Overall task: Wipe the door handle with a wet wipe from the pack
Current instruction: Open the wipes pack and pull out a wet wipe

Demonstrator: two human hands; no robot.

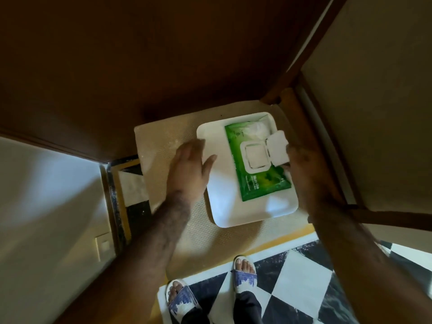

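A green wet wipe pack [261, 181] lies in a white tray [224, 206] on the floor by the brown door [140, 54]. The pack's white flip lid [277, 146] stands open over its opening. My right hand [304, 174] is at the pack's right side, fingers on the lid's edge. My left hand [189, 169] rests on the tray's left rim, fingers spread, holding nothing. A crumpled white wipe [256, 130] lies at the tray's far end. No door handle is in view.
The tray sits on a beige mat [198, 235] at the door's foot. A wooden door frame [311, 127] rises at the right. Black and white floor tiles [301, 281] and my two sandalled feet [244, 274] are below. A white wall [46, 206] stands at the left.
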